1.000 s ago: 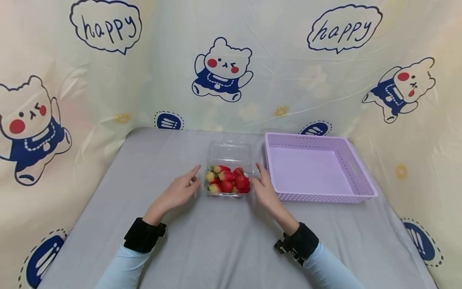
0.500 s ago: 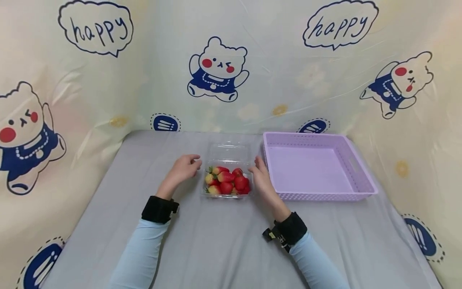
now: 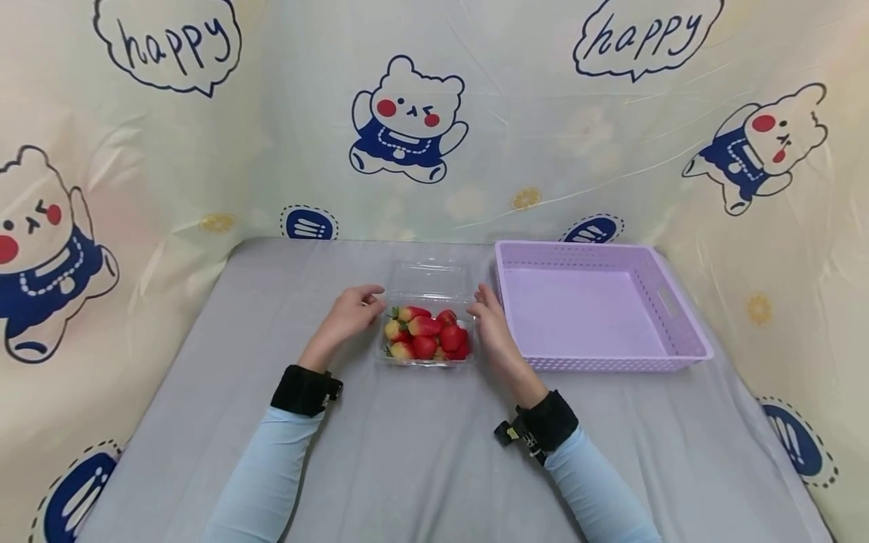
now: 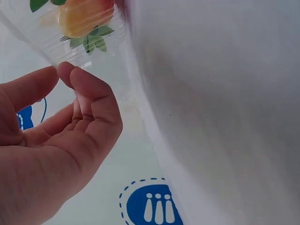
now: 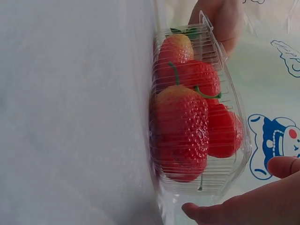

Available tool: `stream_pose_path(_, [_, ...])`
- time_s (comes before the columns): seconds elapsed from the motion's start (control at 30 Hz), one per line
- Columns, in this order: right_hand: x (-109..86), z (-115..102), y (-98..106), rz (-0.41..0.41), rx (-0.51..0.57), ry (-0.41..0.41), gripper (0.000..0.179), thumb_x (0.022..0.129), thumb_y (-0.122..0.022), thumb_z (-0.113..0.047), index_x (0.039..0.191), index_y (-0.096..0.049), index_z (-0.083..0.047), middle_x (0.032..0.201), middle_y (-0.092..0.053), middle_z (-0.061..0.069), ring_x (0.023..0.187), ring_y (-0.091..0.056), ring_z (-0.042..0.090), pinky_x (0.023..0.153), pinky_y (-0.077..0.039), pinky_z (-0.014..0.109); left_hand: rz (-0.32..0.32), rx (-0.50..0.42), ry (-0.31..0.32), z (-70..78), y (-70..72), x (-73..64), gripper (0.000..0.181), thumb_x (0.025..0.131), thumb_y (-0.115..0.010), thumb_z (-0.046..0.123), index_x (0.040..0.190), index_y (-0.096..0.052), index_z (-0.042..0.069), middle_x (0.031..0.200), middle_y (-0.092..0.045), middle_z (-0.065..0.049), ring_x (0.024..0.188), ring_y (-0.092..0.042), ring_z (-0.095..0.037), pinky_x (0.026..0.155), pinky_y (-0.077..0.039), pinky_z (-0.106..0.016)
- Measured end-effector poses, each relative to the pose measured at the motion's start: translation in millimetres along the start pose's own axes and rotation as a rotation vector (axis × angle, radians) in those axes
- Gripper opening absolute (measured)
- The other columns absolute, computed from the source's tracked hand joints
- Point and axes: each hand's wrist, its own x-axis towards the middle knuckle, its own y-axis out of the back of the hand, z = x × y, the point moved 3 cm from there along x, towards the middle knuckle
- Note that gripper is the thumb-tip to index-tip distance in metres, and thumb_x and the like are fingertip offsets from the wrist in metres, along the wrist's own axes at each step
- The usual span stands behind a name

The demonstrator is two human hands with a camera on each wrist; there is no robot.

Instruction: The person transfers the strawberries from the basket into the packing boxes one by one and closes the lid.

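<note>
A clear plastic clamshell box (image 3: 429,279) lies on the grey cloth with its lid folded back. Red and yellowish strawberries (image 3: 425,326) with green leaves fill its base. At the box's left back corner is my left hand (image 3: 348,312), and in the left wrist view its thumb and bent index finger (image 4: 93,86) pinch the rim. My right hand (image 3: 497,333) stands along the right side, its fingers extended. From the right wrist, that hand's fingers (image 5: 206,213) show near the end of the box, apart from its ribbed wall.
Close to my right hand stands a shallow lilac plastic basket (image 3: 577,309) with a raised rim. Grey cloth (image 3: 394,452) covers the table. Behind and to both sides hangs a printed curtain (image 3: 529,136) with bears.
My left hand has moved forward along the box's left side to its back corner, its pointing finger now bent in. The right hand has shifted slightly forward. The box stays in place.
</note>
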Motion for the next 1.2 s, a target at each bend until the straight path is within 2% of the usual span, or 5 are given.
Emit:
stream_pose_path(0.2, [-3.1, -1.4, 0.4, 0.011, 0.059, 0.038, 0.077, 0.094, -0.044, -0.006, 0.165, -0.018, 0.005, 0.167, -0.021, 0.030, 0.155, -0.022, 0.041, 0.124, -0.020, 0.052, 0.013, -0.049, 0.009, -2.2, -1.0, 1.1, 0.045, 0.108, -0.059, 0.016, 0.147, -0.054, -0.004, 0.101, -0.063, -0.017, 0.084, -0.059, -0.027, 0.074, -0.050, -0.034])
stream_pose_path(0.4, [-4.6, -2.7, 1.5, 0.052, 0.106, 0.057, 0.077, 0.094, -0.043, -0.008, 0.165, -0.018, 0.004, 0.164, -0.026, 0.030, 0.141, -0.038, 0.045, 0.119, -0.027, 0.054, 0.012, -0.112, 0.025, -4.1, -1.9, 0.0, 0.044, 0.109, -0.058, 0.015, 0.149, -0.051, -0.001, 0.106, -0.059, -0.017, 0.083, -0.059, -0.027, 0.075, -0.050, -0.034])
stream_pose_path(0.8, [-3.3, 4.8, 0.7, 0.002, 0.245, -0.001, 0.080, 0.095, -0.042, -0.009, 0.170, -0.016, -0.012, 0.160, -0.021, 0.020, 0.117, -0.038, 0.022, 0.096, -0.034, 0.038, 0.031, -0.152, 0.025, -5.4, -0.1, 0.9, 0.038, 0.107, -0.059, 0.011, 0.142, -0.051, 0.000, 0.106, -0.059, -0.018, 0.083, -0.059, -0.030, 0.075, -0.050, -0.035])
stream_pose_path(0.97, [-3.2, 4.6, 0.8, -0.019, 0.293, 0.020, 0.072, 0.098, -0.038, -0.011, 0.169, -0.025, -0.014, 0.147, -0.027, 0.020, 0.120, -0.042, 0.029, 0.097, -0.034, 0.043, 0.033, -0.158, 0.040, -7.6, 1.7, 1.1, 0.036, 0.108, -0.058, 0.011, 0.141, -0.050, 0.002, 0.108, -0.058, -0.019, 0.085, -0.059, -0.031, 0.076, -0.050, -0.036])
stream_pose_path(1.2, [-5.8, -1.0, -0.7, -0.017, 0.365, 0.021, 0.042, 0.111, -0.037, -0.026, 0.148, -0.038, -0.006, 0.155, -0.033, 0.027, 0.141, -0.037, 0.048, 0.113, -0.028, 0.058, 0.016, -0.162, 0.067, -5.9, 5.0, -1.0, 0.036, 0.109, -0.056, 0.013, 0.142, -0.047, 0.003, 0.110, -0.057, -0.019, 0.086, -0.058, -0.032, 0.075, -0.050, -0.036])
